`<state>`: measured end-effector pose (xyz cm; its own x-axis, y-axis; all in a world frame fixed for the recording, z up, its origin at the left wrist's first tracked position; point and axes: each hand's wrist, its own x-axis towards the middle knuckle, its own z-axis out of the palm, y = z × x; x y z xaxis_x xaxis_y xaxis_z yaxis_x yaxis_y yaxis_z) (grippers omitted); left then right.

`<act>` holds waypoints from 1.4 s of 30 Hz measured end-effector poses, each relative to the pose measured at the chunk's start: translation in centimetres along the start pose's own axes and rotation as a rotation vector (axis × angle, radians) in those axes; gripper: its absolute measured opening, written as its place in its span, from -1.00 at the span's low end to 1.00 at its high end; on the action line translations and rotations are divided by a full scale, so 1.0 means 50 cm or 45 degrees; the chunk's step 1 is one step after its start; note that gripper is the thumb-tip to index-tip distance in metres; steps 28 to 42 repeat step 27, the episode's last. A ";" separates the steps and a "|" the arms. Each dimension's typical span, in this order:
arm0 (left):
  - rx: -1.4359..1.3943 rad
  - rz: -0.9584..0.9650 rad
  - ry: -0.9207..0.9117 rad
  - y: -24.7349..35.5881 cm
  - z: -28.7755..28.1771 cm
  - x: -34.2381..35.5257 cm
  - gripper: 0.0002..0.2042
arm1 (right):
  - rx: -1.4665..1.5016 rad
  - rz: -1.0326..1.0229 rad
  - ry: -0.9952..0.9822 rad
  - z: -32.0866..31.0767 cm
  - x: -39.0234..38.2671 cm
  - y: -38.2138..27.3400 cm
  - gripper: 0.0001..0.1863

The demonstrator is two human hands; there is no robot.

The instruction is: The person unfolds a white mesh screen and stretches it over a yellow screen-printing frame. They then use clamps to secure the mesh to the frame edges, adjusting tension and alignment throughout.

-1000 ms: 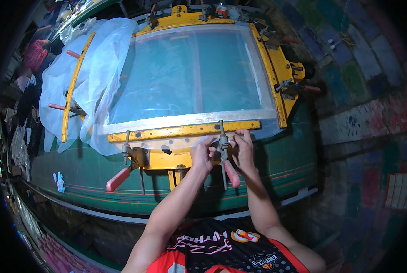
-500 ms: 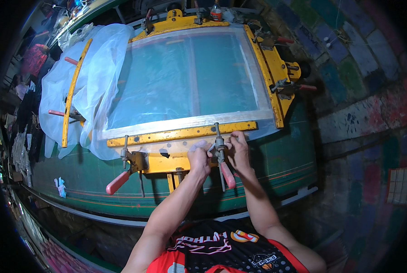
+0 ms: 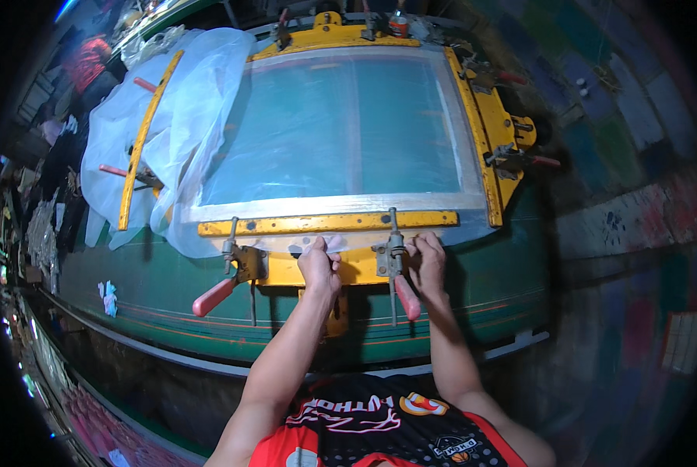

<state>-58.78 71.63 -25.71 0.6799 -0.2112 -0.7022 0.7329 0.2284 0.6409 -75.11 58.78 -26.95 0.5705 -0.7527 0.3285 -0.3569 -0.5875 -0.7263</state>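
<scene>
A sheer white mesh sheet [image 3: 286, 148] is spread over a rectangular pale frame [image 3: 317, 205], its near edge running under a yellow clamp bar [image 3: 329, 223]. At that near edge, between two toggle clamps, my left hand [image 3: 318, 267] is closed on the mesh. My right hand [image 3: 428, 263] is closed at the mesh edge too, just right of the right toggle clamp [image 3: 395, 253]; its fingertips are partly hidden. The left toggle clamp [image 3: 243, 261] stands apart from both hands. Both clamps' red handles point down toward me.
More yellow clamp bars hold the far side [image 3: 325, 35] and right side [image 3: 481, 132]. At left, another bar [image 3: 144, 144] lies over bunched mesh. A bottle [image 3: 399, 23] stands at the back. All this rests on a green table [image 3: 169, 296], with a small scrap [image 3: 108, 298] near its front left.
My left hand has moved left, away from the right toggle clamp, along the mesh edge. My right hand stays beside that clamp. The whole view has shifted slightly.
</scene>
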 end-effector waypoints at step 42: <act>-0.133 -0.048 -0.018 -0.004 -0.078 0.040 -0.77 | 0.289 -0.336 -0.319 -0.035 -0.216 -0.180 -0.77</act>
